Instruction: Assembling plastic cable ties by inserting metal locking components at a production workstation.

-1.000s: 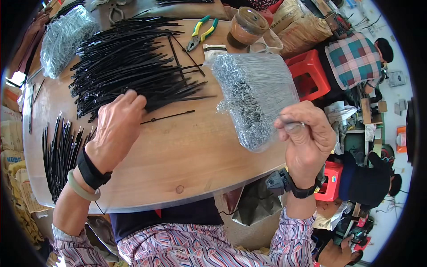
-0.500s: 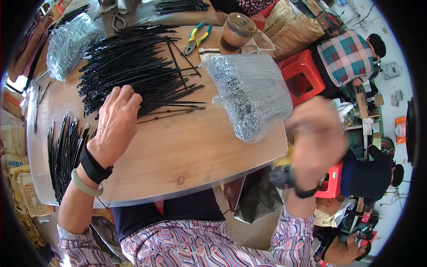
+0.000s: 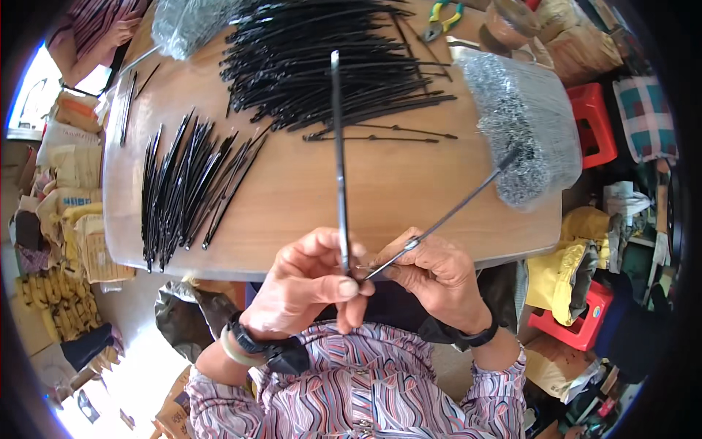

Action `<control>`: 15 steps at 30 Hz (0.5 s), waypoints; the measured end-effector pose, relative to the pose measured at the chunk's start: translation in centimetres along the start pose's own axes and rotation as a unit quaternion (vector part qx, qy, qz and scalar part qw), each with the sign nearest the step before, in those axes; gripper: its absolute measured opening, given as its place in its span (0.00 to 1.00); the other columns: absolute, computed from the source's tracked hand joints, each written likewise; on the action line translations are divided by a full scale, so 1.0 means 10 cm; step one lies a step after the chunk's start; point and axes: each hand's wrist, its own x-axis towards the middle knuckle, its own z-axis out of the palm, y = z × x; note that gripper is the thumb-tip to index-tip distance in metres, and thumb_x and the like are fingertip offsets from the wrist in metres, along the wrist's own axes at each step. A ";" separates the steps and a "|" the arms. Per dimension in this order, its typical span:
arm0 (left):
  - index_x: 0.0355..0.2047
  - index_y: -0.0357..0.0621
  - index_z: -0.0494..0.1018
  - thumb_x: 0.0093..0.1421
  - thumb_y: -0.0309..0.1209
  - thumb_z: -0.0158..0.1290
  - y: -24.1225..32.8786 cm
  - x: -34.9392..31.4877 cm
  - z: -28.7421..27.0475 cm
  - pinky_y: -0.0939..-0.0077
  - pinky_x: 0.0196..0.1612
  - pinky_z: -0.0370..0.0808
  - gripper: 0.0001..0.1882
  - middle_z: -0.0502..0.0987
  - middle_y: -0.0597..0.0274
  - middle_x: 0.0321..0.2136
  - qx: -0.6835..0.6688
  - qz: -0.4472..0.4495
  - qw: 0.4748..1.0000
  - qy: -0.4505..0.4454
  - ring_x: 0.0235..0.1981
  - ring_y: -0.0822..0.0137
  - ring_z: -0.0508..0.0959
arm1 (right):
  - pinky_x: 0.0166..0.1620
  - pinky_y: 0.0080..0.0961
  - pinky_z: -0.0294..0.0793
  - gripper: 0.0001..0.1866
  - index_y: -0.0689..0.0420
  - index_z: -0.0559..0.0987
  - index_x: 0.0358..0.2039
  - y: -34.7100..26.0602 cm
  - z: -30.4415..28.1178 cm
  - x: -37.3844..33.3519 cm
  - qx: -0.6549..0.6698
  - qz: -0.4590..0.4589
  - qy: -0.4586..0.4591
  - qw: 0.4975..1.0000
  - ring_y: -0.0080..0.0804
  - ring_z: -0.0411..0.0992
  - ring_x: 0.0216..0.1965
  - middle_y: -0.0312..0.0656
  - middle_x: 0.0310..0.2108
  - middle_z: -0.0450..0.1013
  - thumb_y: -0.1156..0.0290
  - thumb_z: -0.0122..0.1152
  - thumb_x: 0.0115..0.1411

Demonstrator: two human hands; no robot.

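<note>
My left hand (image 3: 311, 282) pinches the lower end of a thin black rod (image 3: 338, 146) that stands almost upright over the table's front edge. Close beside it, my right hand (image 3: 439, 278) grips a second black rod (image 3: 468, 197), slanting up to the right, with a small bulge near the fingers. The two rods' lower ends come together between my fingertips; whether they are joined I cannot tell. A thin metal bit (image 3: 371, 268) shows there, too small to name. Beyond my hands lies a large pile of black rods (image 3: 307, 58), with a smaller bunch of black rods (image 3: 183, 190) to its left.
On the wooden table (image 3: 329, 205), a clear plastic bag of metal pieces (image 3: 523, 132) lies at right, another plastic bag (image 3: 186, 29) at far left. Pliers (image 3: 441, 20) and a brown jar (image 3: 512, 22) are at the back. Another person's arm (image 3: 95, 47) is at far left. Red stools (image 3: 596, 124) stand at right.
My left hand has left the pile and come to the table's front edge with a rod. My right hand has moved in from the right to meet it. The view has shifted.
</note>
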 end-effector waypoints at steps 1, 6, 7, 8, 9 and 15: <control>0.52 0.39 0.71 0.61 0.16 0.55 -0.02 0.00 -0.03 0.69 0.21 0.81 0.18 0.81 0.46 0.35 -0.003 0.001 1.000 0.008 0.24 0.56 0.82 | 0.33 0.25 0.74 0.08 0.62 0.84 0.37 -0.01 0.02 0.01 -0.006 0.000 -0.013 1.000 0.32 0.77 0.31 0.41 0.31 0.80 0.83 0.67 0.55; 0.56 0.38 0.70 0.62 0.18 0.57 0.01 0.03 -0.13 0.70 0.23 0.81 0.21 0.82 0.47 0.35 0.023 -0.011 1.000 -0.004 0.24 0.58 0.82 | 0.35 0.29 0.77 0.08 0.62 0.84 0.36 -0.03 0.05 0.04 -0.068 -0.023 -0.022 0.997 0.37 0.78 0.33 0.43 0.31 0.81 0.81 0.67 0.54; 0.55 0.37 0.71 0.62 0.18 0.57 0.01 0.04 -0.14 0.71 0.23 0.81 0.21 0.82 0.47 0.35 0.020 -0.015 1.000 -0.004 0.24 0.58 0.82 | 0.35 0.29 0.77 0.08 0.62 0.84 0.36 -0.04 0.06 0.05 -0.070 -0.017 -0.019 0.997 0.38 0.78 0.33 0.44 0.31 0.81 0.82 0.67 0.53; 0.55 0.37 0.71 0.62 0.18 0.57 0.00 0.04 -0.14 0.71 0.23 0.81 0.21 0.82 0.47 0.35 0.017 -0.016 1.000 -0.003 0.24 0.58 0.82 | 0.35 0.30 0.77 0.09 0.63 0.84 0.36 -0.04 0.05 0.05 -0.074 -0.012 -0.016 0.997 0.39 0.79 0.33 0.44 0.31 0.81 0.82 0.66 0.53; 0.55 0.37 0.71 0.62 0.18 0.57 0.00 0.04 -0.14 0.71 0.23 0.81 0.21 0.82 0.48 0.35 0.020 -0.024 1.000 -0.001 0.24 0.58 0.82 | 0.35 0.30 0.77 0.09 0.63 0.84 0.36 -0.04 0.05 0.05 -0.074 -0.009 -0.017 0.997 0.39 0.79 0.33 0.44 0.31 0.81 0.82 0.66 0.53; 0.54 0.38 0.71 0.60 0.19 0.59 -0.08 0.07 -0.11 0.69 0.19 0.77 0.21 0.81 0.45 0.33 -0.036 -0.050 0.998 0.012 0.21 0.55 0.81 | 0.33 0.29 0.77 0.09 0.62 0.84 0.36 0.03 0.05 0.02 -0.145 -0.068 0.009 0.987 0.40 0.79 0.30 0.44 0.30 0.80 0.83 0.66 0.52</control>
